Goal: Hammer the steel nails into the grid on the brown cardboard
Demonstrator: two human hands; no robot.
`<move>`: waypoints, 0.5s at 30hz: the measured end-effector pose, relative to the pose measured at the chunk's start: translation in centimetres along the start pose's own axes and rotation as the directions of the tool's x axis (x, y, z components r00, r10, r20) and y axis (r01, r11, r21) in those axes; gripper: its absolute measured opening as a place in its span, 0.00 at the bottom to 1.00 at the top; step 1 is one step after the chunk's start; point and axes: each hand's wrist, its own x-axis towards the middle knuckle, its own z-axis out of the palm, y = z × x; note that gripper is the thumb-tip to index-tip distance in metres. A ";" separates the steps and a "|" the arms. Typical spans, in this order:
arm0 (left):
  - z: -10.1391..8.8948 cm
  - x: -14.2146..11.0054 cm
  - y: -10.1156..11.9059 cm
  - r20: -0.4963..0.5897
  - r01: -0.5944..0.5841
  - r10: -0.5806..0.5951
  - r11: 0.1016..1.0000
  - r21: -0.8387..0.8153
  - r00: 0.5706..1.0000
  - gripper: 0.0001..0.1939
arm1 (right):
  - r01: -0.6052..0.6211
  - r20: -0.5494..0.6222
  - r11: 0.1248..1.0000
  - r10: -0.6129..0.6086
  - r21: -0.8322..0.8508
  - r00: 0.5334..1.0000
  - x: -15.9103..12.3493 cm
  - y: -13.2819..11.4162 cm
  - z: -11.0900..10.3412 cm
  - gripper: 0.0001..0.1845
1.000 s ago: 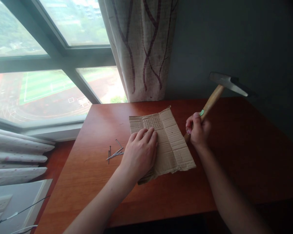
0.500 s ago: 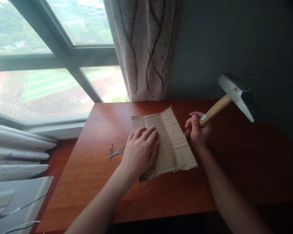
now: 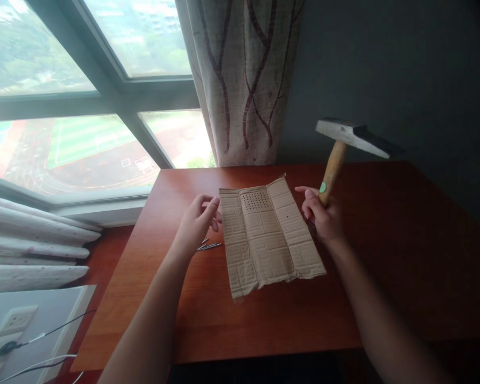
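Note:
A creased piece of cardboard (image 3: pixel 268 237) with a patch of small holes near its far edge lies flat on the reddish wooden table (image 3: pixel 264 314). My right hand (image 3: pixel 322 216) grips the wooden handle of a hammer (image 3: pixel 346 140), held upright just right of the cardboard, metal head level above the hand. My left hand (image 3: pixel 196 224) hovers left of the cardboard, over several loose nails (image 3: pixel 208 245), fingers loosely curled with nothing visible in them. Part of the nails is hidden under the hand.
A large window (image 3: pixel 84 106) fills the left, with a patterned curtain (image 3: pixel 242 80) behind the table and a dark wall (image 3: pixel 404 80) at the right. A white power strip with cables (image 3: pixel 12 330) sits low at the left beside the table edge.
My left hand has lifted off the cardboard and moved left above the nails. The hammer has swung from tilted right to upright in my right hand.

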 end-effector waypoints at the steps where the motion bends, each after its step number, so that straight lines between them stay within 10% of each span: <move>1: 0.2 0.1 -0.1 0.055 0.042 -0.038 0.996 -0.074 0.998 0.21 | -0.018 0.020 1.000 0.018 -0.006 1.000 0.0 -0.1 0.0 0.22; 15: 1.4 -0.2 0.0 0.202 0.159 -0.103 0.947 -0.281 0.974 0.17 | -0.127 -0.021 0.987 0.125 -0.103 0.992 0.0 0.4 0.4 0.19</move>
